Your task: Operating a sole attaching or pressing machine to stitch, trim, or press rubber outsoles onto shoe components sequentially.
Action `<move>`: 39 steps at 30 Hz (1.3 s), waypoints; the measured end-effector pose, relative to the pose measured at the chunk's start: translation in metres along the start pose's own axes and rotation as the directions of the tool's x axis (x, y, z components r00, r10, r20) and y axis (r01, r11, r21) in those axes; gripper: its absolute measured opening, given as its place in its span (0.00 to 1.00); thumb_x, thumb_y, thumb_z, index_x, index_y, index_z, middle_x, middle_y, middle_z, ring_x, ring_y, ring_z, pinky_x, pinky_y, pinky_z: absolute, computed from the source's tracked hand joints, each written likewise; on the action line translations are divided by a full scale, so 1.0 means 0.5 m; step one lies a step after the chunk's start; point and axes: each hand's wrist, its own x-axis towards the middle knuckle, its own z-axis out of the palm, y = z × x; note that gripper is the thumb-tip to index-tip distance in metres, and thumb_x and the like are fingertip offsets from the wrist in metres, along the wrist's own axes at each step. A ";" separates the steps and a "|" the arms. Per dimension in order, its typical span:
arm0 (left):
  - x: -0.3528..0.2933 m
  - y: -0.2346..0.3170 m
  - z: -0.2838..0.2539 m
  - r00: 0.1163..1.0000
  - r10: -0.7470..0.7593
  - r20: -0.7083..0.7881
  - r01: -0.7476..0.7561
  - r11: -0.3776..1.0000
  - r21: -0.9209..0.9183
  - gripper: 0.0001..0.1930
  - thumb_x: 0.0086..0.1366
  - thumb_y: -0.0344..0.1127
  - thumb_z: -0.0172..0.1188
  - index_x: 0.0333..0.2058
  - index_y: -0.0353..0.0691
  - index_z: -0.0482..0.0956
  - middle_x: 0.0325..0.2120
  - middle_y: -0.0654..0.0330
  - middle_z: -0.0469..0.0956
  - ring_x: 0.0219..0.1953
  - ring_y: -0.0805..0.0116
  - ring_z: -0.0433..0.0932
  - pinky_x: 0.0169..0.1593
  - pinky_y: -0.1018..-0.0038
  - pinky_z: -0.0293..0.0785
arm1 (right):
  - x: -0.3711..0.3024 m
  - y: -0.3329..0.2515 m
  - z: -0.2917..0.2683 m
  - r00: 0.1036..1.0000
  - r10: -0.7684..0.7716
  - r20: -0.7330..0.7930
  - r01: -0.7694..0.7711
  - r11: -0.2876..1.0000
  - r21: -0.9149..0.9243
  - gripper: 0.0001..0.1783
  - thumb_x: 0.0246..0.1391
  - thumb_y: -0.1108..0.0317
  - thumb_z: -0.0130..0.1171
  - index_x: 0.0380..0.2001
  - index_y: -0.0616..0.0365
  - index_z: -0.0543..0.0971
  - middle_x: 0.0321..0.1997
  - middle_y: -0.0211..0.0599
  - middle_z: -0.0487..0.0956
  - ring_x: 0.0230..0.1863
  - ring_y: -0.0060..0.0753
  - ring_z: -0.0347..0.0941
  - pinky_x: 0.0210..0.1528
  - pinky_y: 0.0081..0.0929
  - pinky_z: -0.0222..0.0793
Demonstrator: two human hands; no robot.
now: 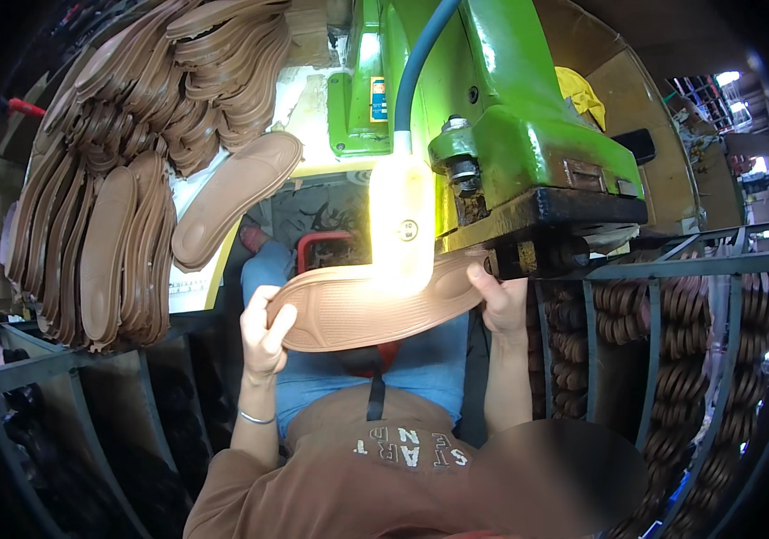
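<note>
Brown ribbed shoe sole (pixel 357 310) held flat, lengthwise, over the lap, right end under the black head of the green machine (pixel 528 144). Left hand (pixel 263 337) pinching the left end, thumb on top, fingers curled under. Right hand (pixel 499 301) gripping the right end just beside the machine head, fingers closed on the edge. Bright work lamp (pixel 402 225) glaring right above the sole's middle. Stacked matching soles (pixel 124 180) upper left, one lying loose atop. Wire rack (pixel 672 269) with more soles at right.
</note>
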 end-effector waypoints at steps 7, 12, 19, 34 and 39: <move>-0.046 -0.085 -0.089 0.924 -0.294 0.246 0.251 0.949 0.189 0.12 0.55 0.28 0.65 0.33 0.37 0.69 0.33 0.61 0.75 0.36 0.78 0.73 0.41 0.79 0.72 | 0.017 0.014 0.061 0.996 0.054 0.073 -0.053 0.998 -0.021 0.20 0.40 0.79 0.66 0.40 0.64 0.74 0.39 0.33 0.77 0.39 0.22 0.73 0.43 0.21 0.70; -0.100 -0.173 0.038 0.848 -0.343 0.404 0.133 0.876 0.464 0.23 0.54 0.30 0.66 0.48 0.29 0.71 0.39 0.52 0.80 0.41 0.71 0.78 0.48 0.73 0.73 | 0.034 -0.001 0.100 0.999 0.040 0.037 -0.039 0.999 -0.023 0.23 0.36 0.79 0.70 0.39 0.66 0.74 0.37 0.34 0.78 0.37 0.24 0.75 0.42 0.22 0.73; -0.051 -0.141 0.080 0.840 -0.252 0.480 -0.113 0.785 0.609 0.14 0.52 0.31 0.67 0.38 0.32 0.78 0.31 0.54 0.81 0.34 0.74 0.79 0.38 0.76 0.75 | 0.000 -0.053 0.018 0.993 -0.007 0.119 0.059 0.893 -0.447 0.18 0.42 0.70 0.69 0.36 0.65 0.76 0.32 0.34 0.80 0.33 0.19 0.75 0.34 0.16 0.68; 0.054 0.041 0.205 0.884 0.092 0.458 -0.392 0.679 0.621 0.15 0.51 0.31 0.68 0.37 0.31 0.77 0.26 0.56 0.81 0.29 0.72 0.78 0.36 0.77 0.73 | -0.012 0.005 0.048 0.967 -0.179 -0.184 0.140 0.969 -0.205 0.14 0.43 0.66 0.70 0.26 0.64 0.77 0.24 0.31 0.78 0.27 0.14 0.71 0.28 0.14 0.66; 0.000 0.000 0.177 0.976 -0.019 0.218 -0.113 0.811 0.575 0.09 0.55 0.26 0.64 0.35 0.31 0.75 0.26 0.60 0.80 0.29 0.79 0.75 0.34 0.82 0.71 | 0.001 0.040 0.074 0.979 -0.132 -0.157 0.090 0.964 -0.249 0.16 0.38 0.65 0.73 0.20 0.63 0.75 0.20 0.30 0.77 0.24 0.13 0.70 0.25 0.15 0.65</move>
